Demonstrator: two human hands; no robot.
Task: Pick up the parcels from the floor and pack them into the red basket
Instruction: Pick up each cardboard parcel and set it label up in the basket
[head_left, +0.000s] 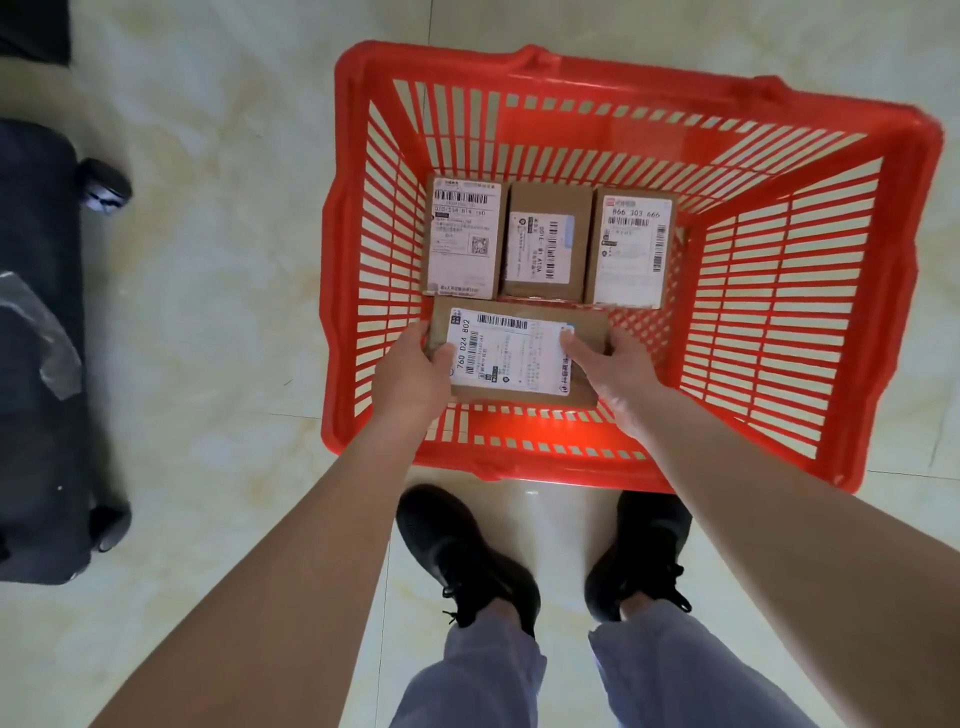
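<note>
Nearest the lens: two bare forearms reaching down, over grey trousers and black shoes (467, 561) planted on the floor. Far left, well apart from the work: a dark suitcase (36, 338) lying flat, wheel showing. Moving right: left hand (410, 369) curled round the left end of the brown parcel (511, 356), thumb on the white label. Then that parcel itself, label up, held low inside the red basket (779, 441), just in front of three more parcels (550, 244) lined up side by side against the far wall. Then right hand (610, 374) gripping the right end, thumb across the label edge. Cannot tell whether the held parcel touches the basket floor yet. Likely trouble: letting go unevenly and tipping one end onto the back row, or catching a corner in the slatted near wall; a narrow gap beside the right wall could also tempt a wedged fit. Underfoot: glossy pale marble-look tiles (218, 234) with thin joints, reflecting light near the shoes; no further parcels visible on them.
</note>
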